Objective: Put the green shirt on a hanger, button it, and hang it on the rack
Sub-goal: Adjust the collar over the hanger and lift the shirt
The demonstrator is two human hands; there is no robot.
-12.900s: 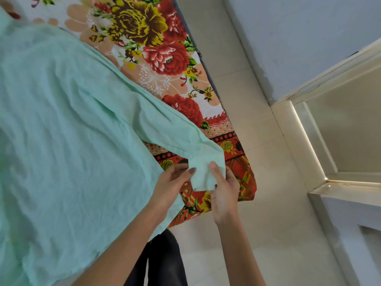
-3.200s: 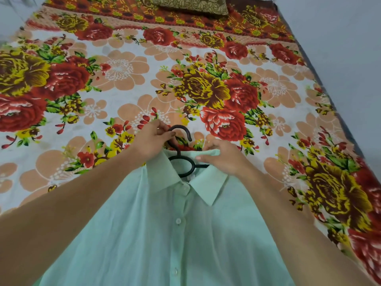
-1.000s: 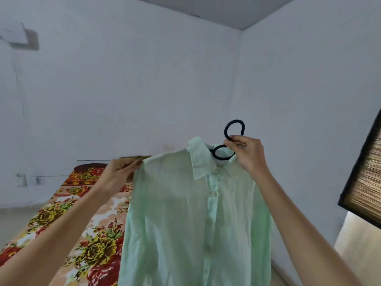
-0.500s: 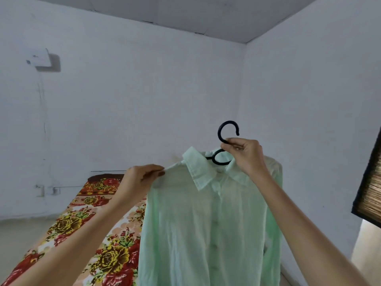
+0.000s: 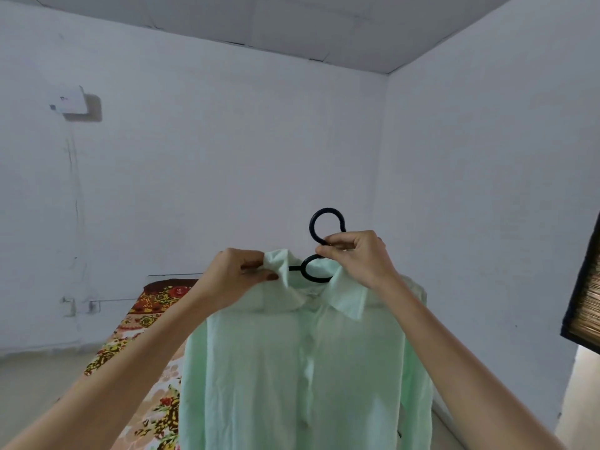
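The pale green shirt (image 5: pixel 292 368) hangs in the air in front of me on a black hanger (image 5: pixel 326 219), its front closed down the button line. My right hand (image 5: pixel 355 254) grips the hanger's neck just below the round hook. My left hand (image 5: pixel 238 274) pinches the left side of the collar, close beside the hanger's lower loop. The hanger's shoulders are hidden inside the shirt. No rack is in view.
A bed with a red and yellow floral sheet (image 5: pixel 146 352) lies low on the left behind the shirt. White walls meet in a corner at the right. A woven blind (image 5: pixel 584 306) hangs at the right edge. A small white box (image 5: pixel 69 102) sits high on the left wall.
My left hand has moved from the shirt's left shoulder to the collar. The shirt now faces me more squarely, and my view has tilted up a little.
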